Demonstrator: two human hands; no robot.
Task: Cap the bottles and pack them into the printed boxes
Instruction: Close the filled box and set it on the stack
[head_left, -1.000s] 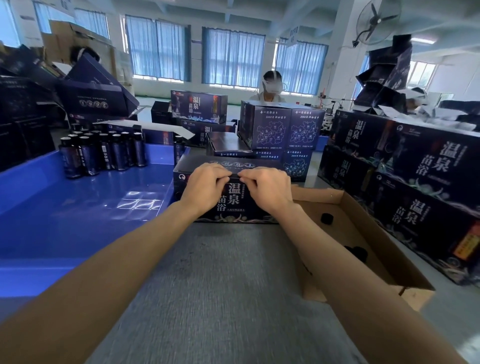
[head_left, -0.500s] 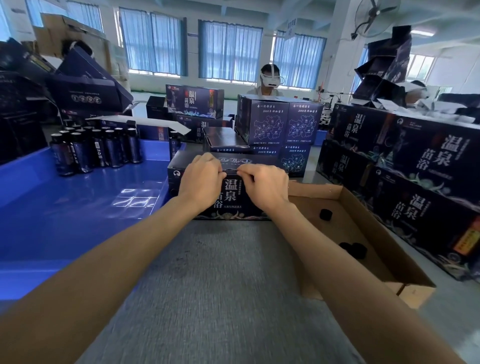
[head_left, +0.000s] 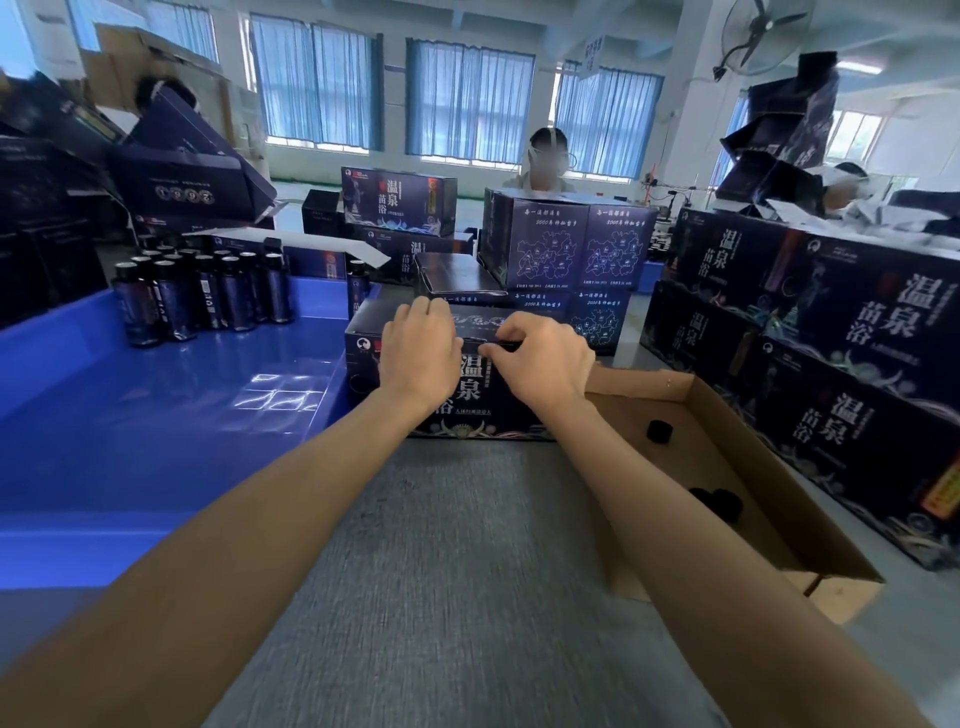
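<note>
Apparently the closing step is in hand: the left hand (head_left: 418, 358) curls over the top front edge of the printed box (head_left: 475, 397) at the tabletop's far edge, and the right hand (head_left: 545, 364) pinches its lid flap, which probably needs tucking in next.

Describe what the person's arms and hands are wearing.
Nothing visible: the left hand and right hand are ungloved, with no rings, watch or wristband showing. Both forearms are bare up to the frame's edge, with no sleeves in view.
</note>
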